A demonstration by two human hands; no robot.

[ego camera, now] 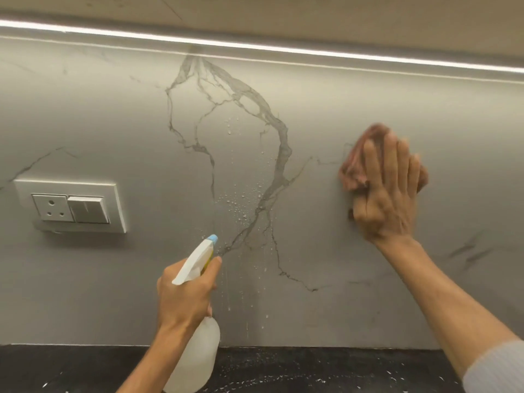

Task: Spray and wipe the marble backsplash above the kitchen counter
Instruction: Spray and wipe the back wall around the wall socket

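Backsplash (340, 103): grey marble with dark veins, rising behind the black desk (312, 367); droplets (241, 205) bead on its middle.
Left hand (181, 296): fingers (211, 268) curled round the neck of the spray bottle (195, 361), nozzle pointing at the wall.
Right hand (388, 194): fingers straight and flat, pressing a pink cloth (354, 165) against the marble, right of the droplets.
Socket plate (71, 205): on the wall, far left.
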